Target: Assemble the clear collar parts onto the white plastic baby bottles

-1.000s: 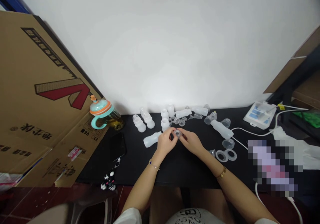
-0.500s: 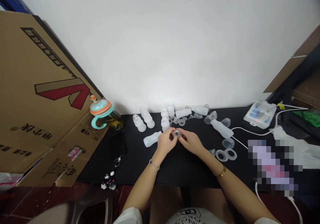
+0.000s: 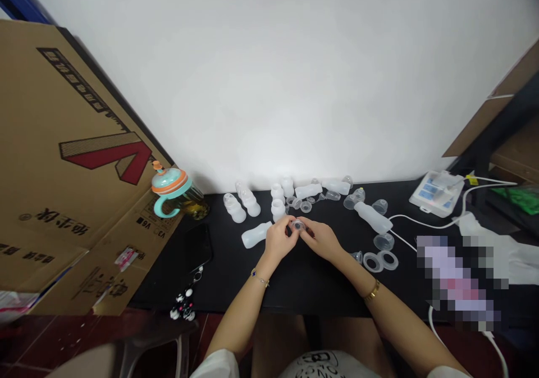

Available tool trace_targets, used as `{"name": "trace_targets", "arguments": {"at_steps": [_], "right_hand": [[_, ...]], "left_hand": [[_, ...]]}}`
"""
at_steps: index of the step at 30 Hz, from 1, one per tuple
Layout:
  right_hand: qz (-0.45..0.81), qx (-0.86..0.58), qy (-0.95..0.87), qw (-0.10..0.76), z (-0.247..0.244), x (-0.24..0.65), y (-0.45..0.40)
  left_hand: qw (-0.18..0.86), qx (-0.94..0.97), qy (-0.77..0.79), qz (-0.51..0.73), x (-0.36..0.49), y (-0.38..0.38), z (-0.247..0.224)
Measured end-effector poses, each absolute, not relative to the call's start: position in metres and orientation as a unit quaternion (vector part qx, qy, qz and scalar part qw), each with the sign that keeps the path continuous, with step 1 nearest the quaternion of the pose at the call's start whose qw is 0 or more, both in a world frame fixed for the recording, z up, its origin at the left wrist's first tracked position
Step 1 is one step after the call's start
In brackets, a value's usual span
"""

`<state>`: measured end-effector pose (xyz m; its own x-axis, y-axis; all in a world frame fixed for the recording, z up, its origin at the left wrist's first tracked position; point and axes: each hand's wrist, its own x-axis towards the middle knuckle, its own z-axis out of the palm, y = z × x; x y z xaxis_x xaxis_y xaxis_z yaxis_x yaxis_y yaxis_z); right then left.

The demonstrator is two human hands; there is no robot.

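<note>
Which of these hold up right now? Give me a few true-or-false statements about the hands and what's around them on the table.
1. The left hand and right hand together hold a small clear part. True.
2. The right hand grips the black phone. False: the phone lies on the black table, left of the hands, untouched.
3. A frosted bottle body lies on its side just left of the left hand. True.
4. The teal and orange sippy cup stands right of the hands. False: it stands left of them, beside the cardboard sheet.
5. A white cable lies on the table right of the hands. True.
</note>
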<state>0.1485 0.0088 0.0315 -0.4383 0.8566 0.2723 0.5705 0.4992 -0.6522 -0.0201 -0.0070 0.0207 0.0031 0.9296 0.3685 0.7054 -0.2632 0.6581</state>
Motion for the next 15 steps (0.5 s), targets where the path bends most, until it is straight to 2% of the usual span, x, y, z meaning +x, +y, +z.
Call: {"name": "trace_targets", "arguments": {"at_steps": [15], "right_hand": [[0.233,-0.446,-0.808,0.306,0.0268,0.1494,0.0121]], "left_hand": [[0.168,0.701,0.573,0.39,-0.0204,-0.0067,0.0198]]}}
